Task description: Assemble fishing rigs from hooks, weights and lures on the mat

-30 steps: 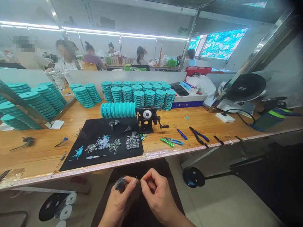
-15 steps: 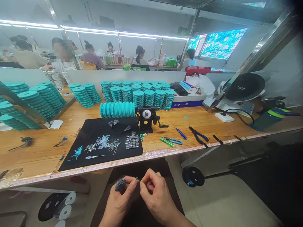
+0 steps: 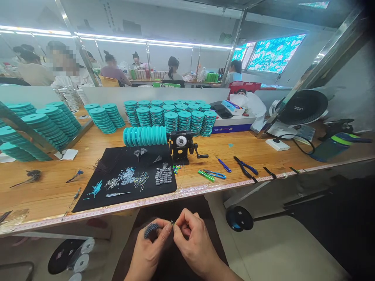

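Item: one dark bristly tuft point(image 3: 151, 230), being held at lower centre of the view, above a dark lap cloth point(image 3: 172, 261) and below the bench edge. Its long axis is slanting from about 7 o'clock to about 1 o'clock, and its upper end is pointing toward the right hand point(image 3: 195, 244). The left hand point(image 3: 148, 251) is the nearer hand, with its fingers closing on the tuft and its thumb point(image 3: 165, 228) pressing along the tuft's upper side. A small bead point(image 3: 172, 223) is sitting just beyond the tuft's upper end, between the two hands. The right fingertips point(image 3: 179, 225) are curling closed at the bead, though whether they are gripping it or a fine wire is too small to tell. Also listed: a black mat point(image 3: 155, 195) lying at 11 o'clock and carrying sorted small parts; a hand-cranked winder point(image 3: 181, 146) standing at 12 o'clock and bearing a row of teal spools point(image 3: 145, 136); blue-handled pliers point(image 3: 245, 167) lying at 1 o'clock; a dark spool point(image 3: 238, 218) standing at 3 o'clock; and a black disc point(image 3: 62, 255) lying at 8 o'clock.
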`<state>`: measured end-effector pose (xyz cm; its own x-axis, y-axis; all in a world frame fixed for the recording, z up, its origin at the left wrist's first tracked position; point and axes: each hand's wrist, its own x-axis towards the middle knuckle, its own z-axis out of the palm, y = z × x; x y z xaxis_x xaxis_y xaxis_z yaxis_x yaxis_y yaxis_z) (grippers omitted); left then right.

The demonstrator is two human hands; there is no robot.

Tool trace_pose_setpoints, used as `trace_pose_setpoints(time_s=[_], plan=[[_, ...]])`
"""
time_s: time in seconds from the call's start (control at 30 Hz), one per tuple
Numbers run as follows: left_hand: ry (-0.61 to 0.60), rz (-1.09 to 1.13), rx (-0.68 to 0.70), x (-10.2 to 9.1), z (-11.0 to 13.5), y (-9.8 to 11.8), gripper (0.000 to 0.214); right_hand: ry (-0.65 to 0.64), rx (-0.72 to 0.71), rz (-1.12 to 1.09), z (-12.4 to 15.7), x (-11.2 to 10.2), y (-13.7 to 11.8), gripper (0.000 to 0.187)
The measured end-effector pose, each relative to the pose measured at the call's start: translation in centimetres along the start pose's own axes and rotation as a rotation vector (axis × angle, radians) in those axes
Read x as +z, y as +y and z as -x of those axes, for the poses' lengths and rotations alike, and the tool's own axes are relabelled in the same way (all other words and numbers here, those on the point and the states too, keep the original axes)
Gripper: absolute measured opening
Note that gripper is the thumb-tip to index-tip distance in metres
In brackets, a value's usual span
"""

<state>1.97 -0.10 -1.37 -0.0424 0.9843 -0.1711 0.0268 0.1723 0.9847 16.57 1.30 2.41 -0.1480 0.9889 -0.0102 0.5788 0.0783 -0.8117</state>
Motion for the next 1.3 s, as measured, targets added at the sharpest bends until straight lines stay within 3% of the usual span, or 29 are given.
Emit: trace_pose_setpoints(time_s=[0.33,0.63,1.3], plan=[[0.032,-0.115,0.074,-0.4,0.3,1.4,0.03,-0.039,-0.025,-0.091,-0.4,-0.8,-0.2,0.017],[-0.006,0.015,-0.025,-0.2,0.1,1.1,0.036,-0.014,-0.035,0.004,0.0,-0.7,-0.5,0.012],[-0.001,-0.012,0.002,-0.1,0.2,1.5,0.034,-0.018,-0.008,0.042,0.0,-0.6,-0.4,0.013]])
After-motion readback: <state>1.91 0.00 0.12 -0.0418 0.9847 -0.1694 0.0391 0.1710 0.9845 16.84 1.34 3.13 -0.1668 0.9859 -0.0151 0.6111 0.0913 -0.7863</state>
